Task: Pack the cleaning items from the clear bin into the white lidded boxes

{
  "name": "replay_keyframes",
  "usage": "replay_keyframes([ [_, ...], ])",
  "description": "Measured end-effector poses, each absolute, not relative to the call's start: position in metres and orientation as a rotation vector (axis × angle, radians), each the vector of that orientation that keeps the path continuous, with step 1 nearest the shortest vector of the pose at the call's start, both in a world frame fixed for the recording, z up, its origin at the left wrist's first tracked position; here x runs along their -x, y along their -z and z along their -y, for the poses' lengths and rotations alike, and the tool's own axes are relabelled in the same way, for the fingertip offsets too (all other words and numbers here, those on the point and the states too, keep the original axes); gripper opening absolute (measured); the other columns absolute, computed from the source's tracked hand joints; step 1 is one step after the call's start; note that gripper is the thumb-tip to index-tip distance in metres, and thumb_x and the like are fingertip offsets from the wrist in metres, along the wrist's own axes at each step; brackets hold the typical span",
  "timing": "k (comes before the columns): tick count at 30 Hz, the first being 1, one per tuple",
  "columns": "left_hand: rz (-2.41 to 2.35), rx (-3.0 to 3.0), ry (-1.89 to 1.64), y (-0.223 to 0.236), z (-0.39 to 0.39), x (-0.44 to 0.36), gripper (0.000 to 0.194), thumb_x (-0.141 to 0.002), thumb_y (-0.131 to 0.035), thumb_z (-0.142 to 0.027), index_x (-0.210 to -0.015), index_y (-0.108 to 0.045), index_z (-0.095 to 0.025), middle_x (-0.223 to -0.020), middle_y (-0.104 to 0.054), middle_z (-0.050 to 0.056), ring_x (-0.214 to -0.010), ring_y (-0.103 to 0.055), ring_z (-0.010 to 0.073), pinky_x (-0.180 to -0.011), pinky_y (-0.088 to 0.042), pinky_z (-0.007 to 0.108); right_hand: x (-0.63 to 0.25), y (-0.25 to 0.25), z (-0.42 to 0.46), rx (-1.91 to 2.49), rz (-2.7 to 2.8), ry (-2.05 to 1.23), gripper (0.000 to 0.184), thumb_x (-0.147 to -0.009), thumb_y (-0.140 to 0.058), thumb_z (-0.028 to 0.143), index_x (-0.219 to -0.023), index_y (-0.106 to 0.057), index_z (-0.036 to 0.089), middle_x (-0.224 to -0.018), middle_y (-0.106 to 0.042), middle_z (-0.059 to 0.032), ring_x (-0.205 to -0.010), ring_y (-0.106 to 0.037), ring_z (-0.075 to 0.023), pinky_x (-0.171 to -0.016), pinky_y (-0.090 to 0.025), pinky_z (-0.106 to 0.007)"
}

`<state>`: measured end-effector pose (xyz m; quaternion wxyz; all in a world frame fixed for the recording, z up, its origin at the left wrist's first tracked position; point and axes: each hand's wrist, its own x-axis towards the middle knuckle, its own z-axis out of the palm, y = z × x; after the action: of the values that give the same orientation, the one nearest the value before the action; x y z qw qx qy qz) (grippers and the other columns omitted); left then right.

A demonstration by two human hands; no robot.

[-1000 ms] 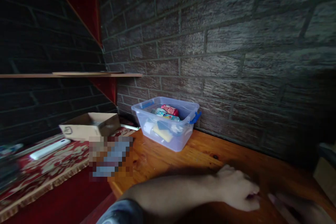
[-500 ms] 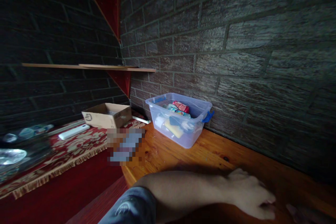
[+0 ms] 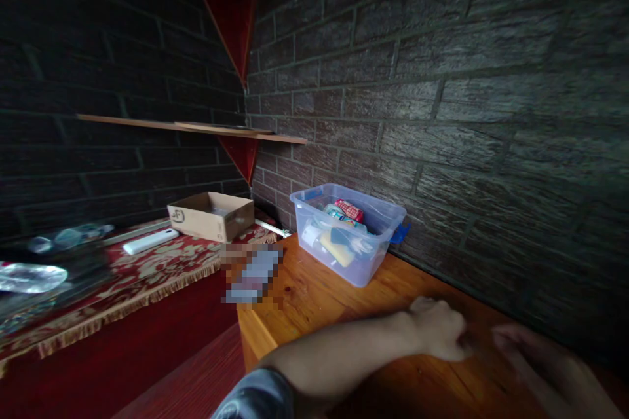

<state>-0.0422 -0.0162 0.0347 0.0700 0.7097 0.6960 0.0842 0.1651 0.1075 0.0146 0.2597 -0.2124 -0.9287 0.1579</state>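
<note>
My left hand (image 3: 439, 329) is over the wooden tabletop (image 3: 319, 314), its fingers curled in and turned away, so anything inside them is hidden. To its right my right hand (image 3: 550, 366) is dim and smeared by motion, with nothing distinct visible in it. The two hands are apart. Beyond my left hand a clear plastic bin (image 3: 366, 272) with a blue latch (image 3: 401, 233) stands against the wall. Inside it are a red patterned packet (image 3: 349, 210), a light blue packet (image 3: 339, 213) and a yellow item (image 3: 337, 249) seen through its side.
A pixelated flat object (image 3: 255, 275) lies on the table's left corner. On the patterned cloth (image 3: 167, 268) to the left are an open cardboard box (image 3: 199, 221), a white bar-shaped object (image 3: 151, 241) and clear plastic items (image 3: 32, 277). A wooden shelf (image 3: 191, 129) juts above. Brick walls close the corner.
The view has swung left, shifting the bin and box rightward in the picture. My left hand has drawn back to the left, and my right hand has come further into view from the right.
</note>
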Motion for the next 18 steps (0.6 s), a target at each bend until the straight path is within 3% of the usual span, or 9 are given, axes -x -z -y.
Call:
replay_keyframes([
  [2,-2.121,-2.113,-0.281,-0.044,0.03,0.052,0.04,-0.084,-0.052,-0.054,-0.095,-0.075,-0.024,-0.093,-0.077,0.011,-0.095,-0.074,0.0358,-0.076,-0.059,0.048,-0.126,-0.057,-0.083,0.455,2.518,-0.411,0.036,-0.097,-0.052,0.047,-0.119,-0.068,0.022,-0.116,-0.077,-0.0108,-0.1,-0.076,-0.0256,-0.086,-0.061,-0.032],
  [5,-2.189,-2.071,-0.342,-0.051,0.065,0.062,0.031,-0.084,-0.055,-0.047,-0.094,-0.074,-0.025,-0.09,-0.078,0.008,-0.091,-0.075,0.0319,-0.076,-0.059,0.043,-0.063,-0.109,-0.049,0.271,2.53,-0.268,0.049,-0.099,-0.049,0.039,-0.142,-0.053,0.017,-0.124,-0.071,-0.0155,-0.085,-0.075,-0.0223,-0.086,-0.058,-0.036],
  [6,-2.214,-2.053,-0.364,-0.053,0.079,0.065,0.028,-0.084,-0.056,-0.044,-0.092,-0.074,-0.025,-0.088,-0.077,0.007,-0.088,-0.075,0.0307,-0.074,-0.058,0.041,-0.043,-0.121,-0.039,0.215,2.529,-0.25,0.054,-0.099,-0.048,0.037,-0.149,-0.046,0.017,-0.133,-0.067,-0.0167,-0.088,-0.074,-0.022,-0.087,-0.057,-0.037],
  [10,-2.29,-2.001,-0.479,-0.058,0.135,0.074,0.021,-0.084,-0.057,-0.037,-0.087,-0.073,-0.024,-0.081,-0.077,0.004,-0.079,-0.075,0.0258,-0.066,-0.054,0.033,0.023,-0.142,-0.013,0.055,2.617,-0.101,0.067,-0.097,-0.051,0.033,-0.159,-0.03,0.017,-0.164,-0.033,-0.0154,-0.127,-0.06,-0.0285,-0.102,-0.05,-0.039],
  [12,-2.321,-1.986,-0.556,-0.064,0.158,0.081,0.019,-0.085,-0.058,-0.035,-0.088,-0.073,-0.024,-0.08,-0.078,0.003,-0.075,-0.073,0.022,-0.064,-0.051,0.029,0.044,-0.145,-0.007,0.074,2.704,-0.014,0.073,-0.096,-0.055,0.035,-0.161,-0.027,0.02,-0.168,-0.025,-0.0147,-0.125,-0.062,-0.032,-0.102,-0.05,-0.044],
  [15,-2.374,-1.967,-0.689,-0.084,0.185,0.101,0.016,-0.084,-0.059,-0.028,-0.088,-0.073,-0.022,-0.082,-0.077,0.001,-0.071,-0.071,0.0172,-0.063,-0.048,0.025,0.058,-0.148,-0.005,0.103,2.748,0.023,0.077,-0.092,-0.063,0.04,-0.16,-0.031,0.023,-0.166,-0.029,-0.0156,-0.125,-0.062,-0.0354,-0.102,-0.049,-0.046],
  [18,-2.463,-1.928,-0.836,-0.117,0.203,0.137,0.018,-0.086,-0.054,-0.021,-0.087,-0.072,-0.021,-0.084,-0.076,-0.001,-0.074,-0.068,0.0144,-0.067,-0.047,0.023,0.058,-0.15,-0.007,0.124,2.79,0.052,0.063,-0.091,-0.065,0.047,-0.146,-0.052,0.018,-0.153,-0.049,-0.0173,-0.13,-0.058,-0.034,-0.104,-0.046,-0.042],
])
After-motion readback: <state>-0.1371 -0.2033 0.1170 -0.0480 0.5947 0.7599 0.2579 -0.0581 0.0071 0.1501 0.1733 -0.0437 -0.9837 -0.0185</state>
